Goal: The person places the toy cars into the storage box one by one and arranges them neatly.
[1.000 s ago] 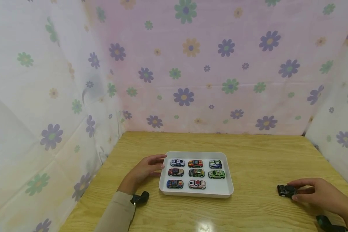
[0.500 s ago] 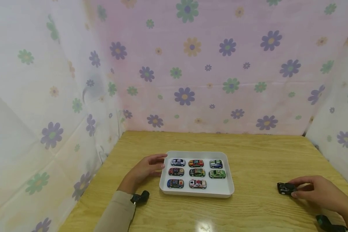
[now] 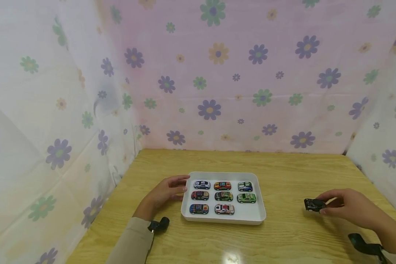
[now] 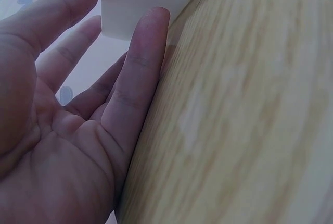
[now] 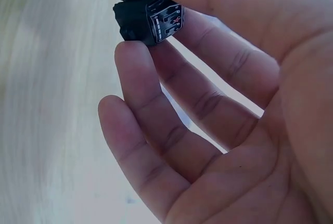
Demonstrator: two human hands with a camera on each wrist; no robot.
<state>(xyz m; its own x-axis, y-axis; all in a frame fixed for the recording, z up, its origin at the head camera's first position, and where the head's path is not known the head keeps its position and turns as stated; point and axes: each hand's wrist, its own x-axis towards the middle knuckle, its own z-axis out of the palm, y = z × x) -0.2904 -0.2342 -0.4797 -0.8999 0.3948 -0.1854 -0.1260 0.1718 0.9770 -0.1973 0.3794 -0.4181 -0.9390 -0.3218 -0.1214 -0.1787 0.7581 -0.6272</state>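
A black toy car (image 3: 314, 205) is pinched between the thumb and fingers of my right hand (image 3: 349, 205), over the right part of the table. In the right wrist view the toy car (image 5: 148, 18) shows a white-spoked wheel and a printed panel. My left hand (image 3: 163, 193) lies at the left side of a white tray (image 3: 256, 218), its fingertips at the wall. The left wrist view shows those fingers (image 4: 138, 73) loosely extended beside the tray (image 4: 138, 5), the edge of the hand on the table. Several colourful toy cars (image 3: 223, 196) sit in rows in the tray.
The wooden table (image 3: 283, 176) carries the tray near its middle. A flowered curtain (image 3: 237, 88) hangs along the back and both sides. Black wrist cameras are strapped on, one seen beside the left sleeve (image 3: 132, 238).
My right hand has lifted the black toy car slightly and moved it left, toward the tray. The left hand and the tray stay where they were.
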